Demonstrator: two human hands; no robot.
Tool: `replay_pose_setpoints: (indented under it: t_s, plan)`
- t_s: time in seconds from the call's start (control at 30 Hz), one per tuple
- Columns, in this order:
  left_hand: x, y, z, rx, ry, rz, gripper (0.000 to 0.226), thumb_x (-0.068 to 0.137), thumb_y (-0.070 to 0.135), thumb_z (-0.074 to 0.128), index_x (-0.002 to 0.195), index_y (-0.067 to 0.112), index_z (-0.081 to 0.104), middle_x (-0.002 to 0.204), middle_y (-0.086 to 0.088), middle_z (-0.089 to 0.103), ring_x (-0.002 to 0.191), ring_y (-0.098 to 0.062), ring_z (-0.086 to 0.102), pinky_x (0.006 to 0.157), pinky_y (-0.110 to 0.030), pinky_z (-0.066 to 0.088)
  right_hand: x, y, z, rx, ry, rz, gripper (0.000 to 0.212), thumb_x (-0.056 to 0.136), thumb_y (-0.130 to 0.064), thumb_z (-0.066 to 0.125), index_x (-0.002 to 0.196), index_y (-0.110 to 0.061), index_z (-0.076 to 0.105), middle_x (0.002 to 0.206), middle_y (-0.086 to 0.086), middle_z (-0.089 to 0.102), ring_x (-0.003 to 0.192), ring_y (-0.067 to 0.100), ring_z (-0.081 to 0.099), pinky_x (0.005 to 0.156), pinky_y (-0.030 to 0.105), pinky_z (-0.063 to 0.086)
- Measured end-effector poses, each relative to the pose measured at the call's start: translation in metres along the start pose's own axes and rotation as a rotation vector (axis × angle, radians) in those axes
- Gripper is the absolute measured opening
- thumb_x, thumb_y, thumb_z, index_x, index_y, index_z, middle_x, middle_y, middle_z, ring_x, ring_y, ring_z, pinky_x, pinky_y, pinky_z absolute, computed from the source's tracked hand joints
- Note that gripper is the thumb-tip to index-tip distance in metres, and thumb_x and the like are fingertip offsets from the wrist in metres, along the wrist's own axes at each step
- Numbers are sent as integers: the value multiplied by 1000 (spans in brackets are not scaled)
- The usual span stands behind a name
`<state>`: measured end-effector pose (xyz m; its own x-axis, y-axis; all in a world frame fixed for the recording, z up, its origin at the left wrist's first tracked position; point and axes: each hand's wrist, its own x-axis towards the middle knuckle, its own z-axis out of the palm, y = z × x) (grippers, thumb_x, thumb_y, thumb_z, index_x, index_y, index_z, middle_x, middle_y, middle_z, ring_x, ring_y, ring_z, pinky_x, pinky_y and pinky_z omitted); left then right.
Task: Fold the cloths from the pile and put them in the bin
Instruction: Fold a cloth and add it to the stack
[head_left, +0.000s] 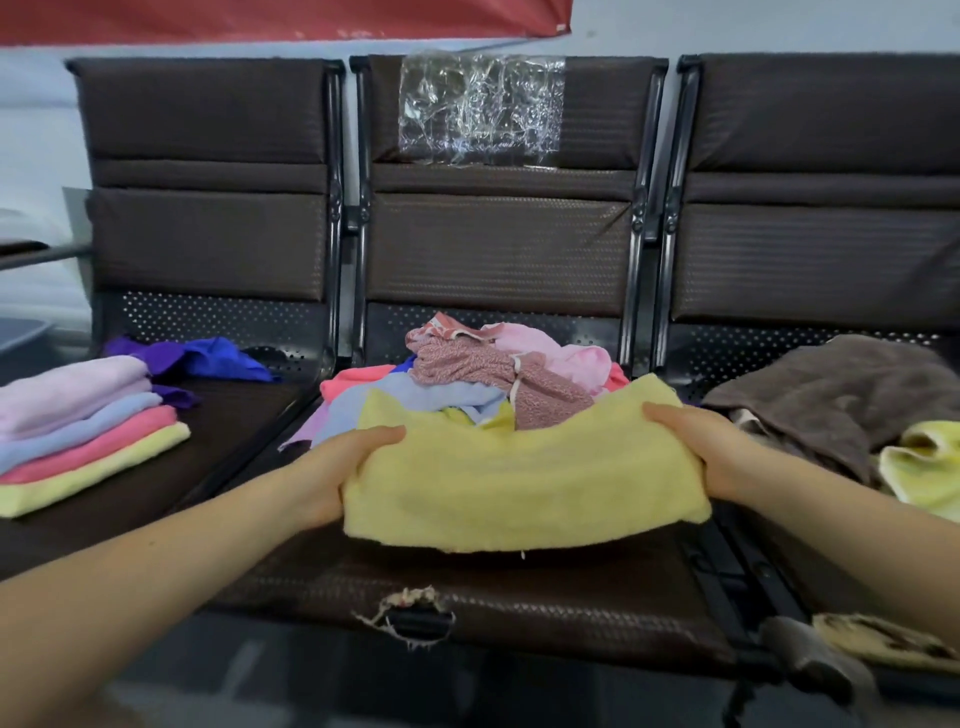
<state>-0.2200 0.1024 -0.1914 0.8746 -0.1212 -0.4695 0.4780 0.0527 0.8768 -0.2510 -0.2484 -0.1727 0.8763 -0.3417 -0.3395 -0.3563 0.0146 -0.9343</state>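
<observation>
Mid-fold: the left hand (332, 470) and right hand (698, 449) grip the yellow cloth (519, 488) at its ends, the pile (483, 369) just beyond the fingers. Next, probably another fold.

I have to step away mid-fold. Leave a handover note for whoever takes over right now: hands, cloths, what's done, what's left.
Left hand and right hand each grip one end of the yellow cloth, held over the middle seat.
Unfolded pile lies behind it on the same seat.
Done: folded stack on the left seat.
Left: finish this fold, work through the pile. No bin is in view, so binning is still to do.
</observation>
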Motion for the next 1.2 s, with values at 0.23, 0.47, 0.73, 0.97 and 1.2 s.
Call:
replay_pose_setpoints:
  t_s: [0.23, 0.47, 0.73, 0.97, 1.2]
  plan:
    - [-8, -45, -7, 374, 95, 74, 14, 93, 17, 58, 98, 4, 59, 77, -6, 64, 65, -17, 60, 51, -22, 46, -20, 32, -14, -1005, -71, -134, 36, 100, -29, 42, 110, -1, 62, 102, 16, 63, 95, 32, 58, 73, 28, 38]
    - [-6, -21, -4, 677, 352, 302, 13, 92, 22, 55, 104, 16, 54, 82, -1, 53, 57, -15, 46, 49, -23, 36, -42, -10, 25, -245, -113, 43, 24, 94, -23, 58, 106, -2, 58, 98, 16, 65, 81, 25, 62, 67, 28, 49]
    - [-18, -19, 35, 155, 74, -55, 31, 99, 34, 46, 94, 6, 58, 77, -11, 60, 62, -23, 58, 55, -30, 52, -65, -7, 112, -22, -618, 80, 15, 98, -15, 48, 104, -6, 59, 83, 13, 66, 67, 20, 65, 59, 24, 53]
    - [-12, -26, 54, 189, -78, -79, 30, 90, 36, 62, 111, 14, 60, 98, -2, 70, 89, -17, 66, 74, -29, 54, -32, -6, 107, -590, -435, -237, 17, 96, -17, 51, 104, -7, 62, 76, 5, 62, 59, 14, 60, 48, 20, 44]
    - [-12, -33, 62, 158, -57, 117, 21, 97, 11, 48, 114, 9, 61, 97, -2, 68, 83, -14, 64, 66, -24, 51, -8, 26, 79, -829, -415, -66, 33, 89, -42, 62, 101, -11, 60, 85, 4, 64, 61, 11, 58, 46, 19, 46]
